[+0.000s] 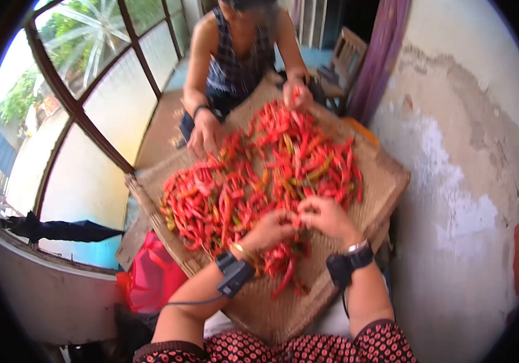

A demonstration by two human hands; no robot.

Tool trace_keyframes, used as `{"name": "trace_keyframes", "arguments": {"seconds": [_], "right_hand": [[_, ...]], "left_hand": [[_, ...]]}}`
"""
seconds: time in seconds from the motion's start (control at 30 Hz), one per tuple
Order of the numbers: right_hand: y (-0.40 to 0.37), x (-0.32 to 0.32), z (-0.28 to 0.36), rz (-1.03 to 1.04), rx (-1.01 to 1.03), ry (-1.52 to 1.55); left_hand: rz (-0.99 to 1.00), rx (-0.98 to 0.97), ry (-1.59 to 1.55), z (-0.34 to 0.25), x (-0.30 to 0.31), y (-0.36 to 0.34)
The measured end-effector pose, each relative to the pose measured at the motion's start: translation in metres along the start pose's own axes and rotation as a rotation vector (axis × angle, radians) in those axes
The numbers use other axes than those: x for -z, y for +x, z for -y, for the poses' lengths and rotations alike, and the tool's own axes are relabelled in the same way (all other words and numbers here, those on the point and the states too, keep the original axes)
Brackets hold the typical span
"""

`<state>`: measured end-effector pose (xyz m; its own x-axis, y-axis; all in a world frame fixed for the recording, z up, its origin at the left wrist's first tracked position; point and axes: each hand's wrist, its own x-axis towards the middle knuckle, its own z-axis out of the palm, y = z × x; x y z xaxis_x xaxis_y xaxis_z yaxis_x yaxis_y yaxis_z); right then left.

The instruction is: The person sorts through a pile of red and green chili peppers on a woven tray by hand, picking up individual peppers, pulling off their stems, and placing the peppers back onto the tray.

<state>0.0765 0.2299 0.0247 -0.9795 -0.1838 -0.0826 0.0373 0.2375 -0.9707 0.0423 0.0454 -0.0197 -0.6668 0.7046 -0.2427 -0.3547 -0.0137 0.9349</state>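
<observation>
A large heap of red chili peppers (199,209), with some orange and green ones among them, lies on a woven tray (283,317). Above the near side of the heap, my left hand (271,230) is closed in a pinch. Close beside it on the right, my right hand (327,218) pinches too, the fingertips of both hands almost meeting. Whatever is between the fingers is too small and blurred to make out. Both wrists wear dark strapped devices.
Across the tray sits another person (241,54), both hands over the peppers. A red plastic bag (153,272) is at the tray's left, near a folded dark umbrella (60,230). Windows line the left side. A peeling wall (453,181) stands right; a wooden chair (347,60) is behind.
</observation>
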Motion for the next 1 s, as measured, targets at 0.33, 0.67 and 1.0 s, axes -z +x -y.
{"name": "trace_keyframes", "arguments": {"seconds": [0.33,0.67,1.0], "right_hand": [[-0.003,0.003,0.007,-0.025,-0.055,-0.147],[-0.004,0.017,0.007,-0.355,-0.013,0.141],[-0.005,0.019,0.009,-0.403,-0.015,0.366]], "left_hand": [[0.031,-0.021,0.447,-0.008,-0.005,-0.005],[-0.227,-0.184,-0.129,-0.048,0.005,0.027],[0.086,-0.623,1.416,0.028,-0.057,0.052]]}}
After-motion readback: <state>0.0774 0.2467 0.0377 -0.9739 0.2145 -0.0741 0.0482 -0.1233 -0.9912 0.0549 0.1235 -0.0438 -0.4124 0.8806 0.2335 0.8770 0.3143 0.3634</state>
